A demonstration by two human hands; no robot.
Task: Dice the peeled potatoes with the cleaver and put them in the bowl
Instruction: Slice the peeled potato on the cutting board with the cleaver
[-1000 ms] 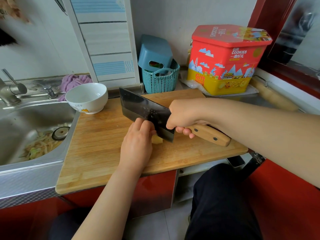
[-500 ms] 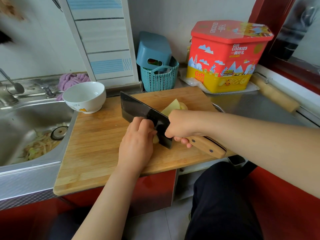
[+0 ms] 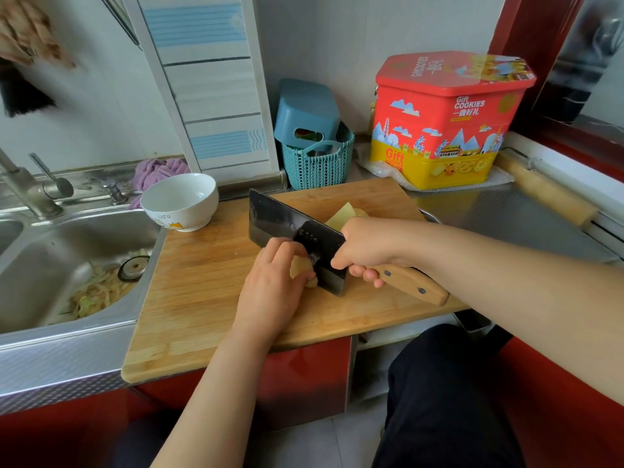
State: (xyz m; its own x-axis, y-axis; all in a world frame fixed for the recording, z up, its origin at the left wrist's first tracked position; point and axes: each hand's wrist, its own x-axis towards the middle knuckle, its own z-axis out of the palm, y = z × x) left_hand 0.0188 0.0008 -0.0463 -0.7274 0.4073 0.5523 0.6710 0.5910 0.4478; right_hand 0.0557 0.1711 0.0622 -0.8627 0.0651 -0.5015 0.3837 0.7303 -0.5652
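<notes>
Our left hand pins the potato while our right hand grips the cleaver. We should tuck fingertips back and slice straight down.

white tiled wall, steel sink, red cabinet fronts, pale floor.

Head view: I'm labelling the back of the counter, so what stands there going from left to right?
Tap → purple cloth → white bowl → teal basket → cookie tin → rolling pin.
</notes>
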